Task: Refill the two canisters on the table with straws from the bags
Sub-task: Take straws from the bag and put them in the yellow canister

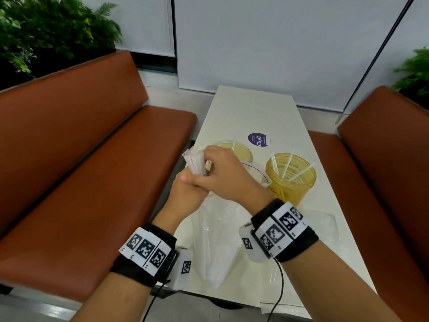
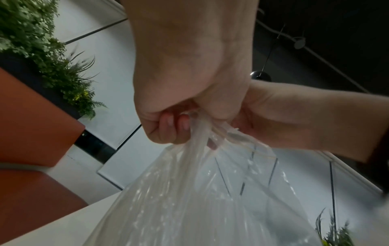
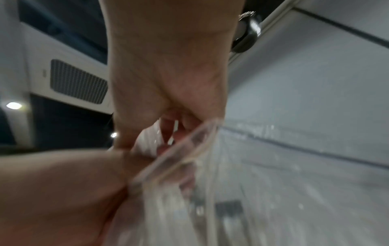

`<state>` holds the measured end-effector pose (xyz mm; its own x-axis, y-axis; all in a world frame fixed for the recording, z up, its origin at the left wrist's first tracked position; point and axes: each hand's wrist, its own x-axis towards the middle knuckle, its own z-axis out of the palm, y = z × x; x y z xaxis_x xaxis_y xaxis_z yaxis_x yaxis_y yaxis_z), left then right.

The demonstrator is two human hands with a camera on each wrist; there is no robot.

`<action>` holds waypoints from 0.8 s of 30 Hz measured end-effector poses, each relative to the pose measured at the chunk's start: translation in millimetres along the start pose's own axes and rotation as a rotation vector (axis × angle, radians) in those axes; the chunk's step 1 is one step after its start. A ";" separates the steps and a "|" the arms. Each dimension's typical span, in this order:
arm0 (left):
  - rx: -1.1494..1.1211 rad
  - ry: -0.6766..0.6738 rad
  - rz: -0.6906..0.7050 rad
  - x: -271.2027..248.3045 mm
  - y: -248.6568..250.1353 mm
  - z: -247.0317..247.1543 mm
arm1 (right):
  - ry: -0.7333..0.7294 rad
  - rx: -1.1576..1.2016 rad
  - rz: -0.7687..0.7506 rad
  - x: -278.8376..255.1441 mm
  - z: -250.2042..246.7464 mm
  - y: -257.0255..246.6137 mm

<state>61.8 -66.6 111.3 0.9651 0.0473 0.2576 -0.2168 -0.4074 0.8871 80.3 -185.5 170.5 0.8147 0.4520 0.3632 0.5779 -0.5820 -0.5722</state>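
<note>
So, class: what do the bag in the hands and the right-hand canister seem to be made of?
Bag: thin clear plastic film, glossy; it crinkles, shines and shows the blinds through it.
Canister: apparently rigid translucent amber plastic, smooth; the straws show through its wall. It could be glass.

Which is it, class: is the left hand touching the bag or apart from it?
Touching. The left wrist view shows the left hand with its fingers curled round the gathered neck of the bag.
</note>
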 end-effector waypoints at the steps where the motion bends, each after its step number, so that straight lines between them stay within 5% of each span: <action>1: 0.008 0.003 0.016 -0.3 0.0 -0.4 | 0.017 -0.031 -0.013 -1.0 6.6 0.6; 5: -0.026 -0.047 -0.024 -1.5 -1.8 -3.9 | 0.055 -0.104 -0.057 0.7 7.7 -6.8; 14: -0.105 -0.087 -0.133 2.9 11.3 5.0 | 0.280 0.104 -0.008 22.5 -85.5 -20.1; 24: 0.004 -0.057 -0.086 1.8 18.5 13.8 | 0.774 0.119 0.096 0.0 -203.6 30.2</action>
<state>61.6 -86.6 122.9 0.9870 0.0301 0.1577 -0.1320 -0.4073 0.9037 107.3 -340.7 302.9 0.6869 -0.2214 0.6922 0.5302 -0.4987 -0.6857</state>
